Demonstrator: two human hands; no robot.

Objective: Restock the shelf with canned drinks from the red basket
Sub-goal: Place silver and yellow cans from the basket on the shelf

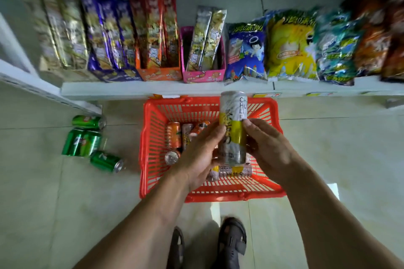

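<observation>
Above the red basket (153, 144), both my left hand (200, 155) and right hand (267, 148) grip one tall yellow-and-silver can (232, 129); next I think it must go up to the shelf (140, 90).

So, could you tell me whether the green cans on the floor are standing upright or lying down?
Lying down: all the green cans rest on their sides on the floor tiles, left of the red basket.

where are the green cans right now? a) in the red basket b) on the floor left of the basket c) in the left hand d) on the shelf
b: the green cans lie on the floor tiles to the left of the red basket, outside it, below the shelf edge.
</observation>
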